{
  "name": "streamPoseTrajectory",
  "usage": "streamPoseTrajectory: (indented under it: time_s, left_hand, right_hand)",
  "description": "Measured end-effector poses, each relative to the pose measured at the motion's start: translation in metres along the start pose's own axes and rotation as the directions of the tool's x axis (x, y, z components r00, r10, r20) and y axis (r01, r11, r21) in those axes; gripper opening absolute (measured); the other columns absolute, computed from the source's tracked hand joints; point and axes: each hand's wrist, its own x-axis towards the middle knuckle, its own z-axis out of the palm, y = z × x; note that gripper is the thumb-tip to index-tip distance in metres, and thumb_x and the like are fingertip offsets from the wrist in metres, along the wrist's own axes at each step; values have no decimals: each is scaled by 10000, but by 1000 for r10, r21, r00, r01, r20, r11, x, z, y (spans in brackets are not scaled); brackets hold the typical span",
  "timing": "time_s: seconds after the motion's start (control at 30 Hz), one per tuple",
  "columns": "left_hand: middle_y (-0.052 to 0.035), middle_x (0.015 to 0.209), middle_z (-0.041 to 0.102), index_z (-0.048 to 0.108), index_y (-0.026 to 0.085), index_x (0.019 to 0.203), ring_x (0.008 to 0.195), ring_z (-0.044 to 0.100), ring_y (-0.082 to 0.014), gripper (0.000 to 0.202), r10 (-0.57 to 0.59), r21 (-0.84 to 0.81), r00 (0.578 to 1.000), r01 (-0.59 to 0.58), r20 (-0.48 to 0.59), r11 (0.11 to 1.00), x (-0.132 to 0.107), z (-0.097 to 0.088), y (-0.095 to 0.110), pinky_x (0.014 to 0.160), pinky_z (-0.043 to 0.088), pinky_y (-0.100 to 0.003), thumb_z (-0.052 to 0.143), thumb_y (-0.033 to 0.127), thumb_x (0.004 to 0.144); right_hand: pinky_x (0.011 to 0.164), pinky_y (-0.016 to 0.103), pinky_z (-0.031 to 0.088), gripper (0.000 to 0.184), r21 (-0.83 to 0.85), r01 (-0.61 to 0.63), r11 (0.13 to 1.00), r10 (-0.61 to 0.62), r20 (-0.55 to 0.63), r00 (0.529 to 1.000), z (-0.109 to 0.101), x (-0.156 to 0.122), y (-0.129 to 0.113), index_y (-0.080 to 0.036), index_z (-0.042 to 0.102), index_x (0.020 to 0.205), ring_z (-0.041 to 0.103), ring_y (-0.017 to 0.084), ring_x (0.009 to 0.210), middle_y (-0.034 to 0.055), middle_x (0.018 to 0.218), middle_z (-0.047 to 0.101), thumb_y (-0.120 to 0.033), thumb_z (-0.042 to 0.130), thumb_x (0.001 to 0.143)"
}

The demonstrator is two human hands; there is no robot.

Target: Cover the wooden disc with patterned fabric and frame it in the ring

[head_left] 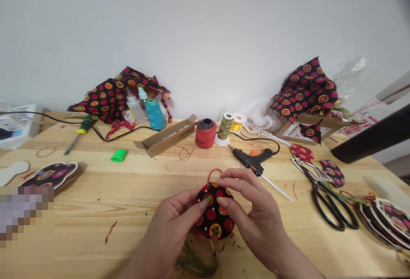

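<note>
In the head view, the left hand (177, 217) is pinching the left side of a rounded black fabric piece with red and orange circles (211, 215), over the near middle of the pale wooden tabletop (128, 206). The right hand (258, 210) is gripping the piece's right side, its thumb pressing the printed face. Beyond them, a black glue gun (253, 159) is lying near a red thread cone (205, 135), which is standing upright.

Printed black with dark-red dots and orange-ringed motifs on the round fabric piece (212, 216).
Red on the broad thread spool (205, 136), teal on the thread cone (156, 116), olive on the slim spool (225, 128), yellow on the small spool (237, 123).
</note>
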Motion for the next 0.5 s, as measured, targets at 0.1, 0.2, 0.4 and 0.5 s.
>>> streamPoseTrajectory:
  time_s: [0.1,0.2,0.4,0.5]
  left_hand:
    - [-47,830,773,756,222,1034,659,656,-152,249,11,30,1000,-12,20,999,-2,-1,-2,628,517,-232,702,293,801]
    - [-38,873,777,753,247,1046,717,677,-166,258,14,-3,998,-14,63,1000,-3,-1,-2,679,529,-241,709,262,792]
    - [-18,950,778,741,283,1071,848,697,-195,280,29,9,991,-30,127,1000,-4,-2,-2,808,525,-272,706,234,798]
    - [-23,969,778,743,272,1070,861,699,-200,269,18,53,989,-26,146,998,-4,-3,-3,824,516,-270,702,249,806]
  right_hand:
    - [859,338,485,242,-39,36,999,-35,35,999,1,4,-1,-258,678,1023,582,194,988,51,1028,631,-111,604,846]
    - [848,345,468,240,-101,73,992,-67,64,996,3,7,3,-253,696,967,573,191,955,42,964,641,-74,593,844]
    - [775,316,464,189,-47,44,998,-38,117,992,4,8,9,-242,733,855,571,173,862,22,851,662,-83,634,828]
    - [753,306,477,152,69,-92,993,86,84,993,6,7,8,-229,729,753,598,169,813,23,809,670,-117,646,811]
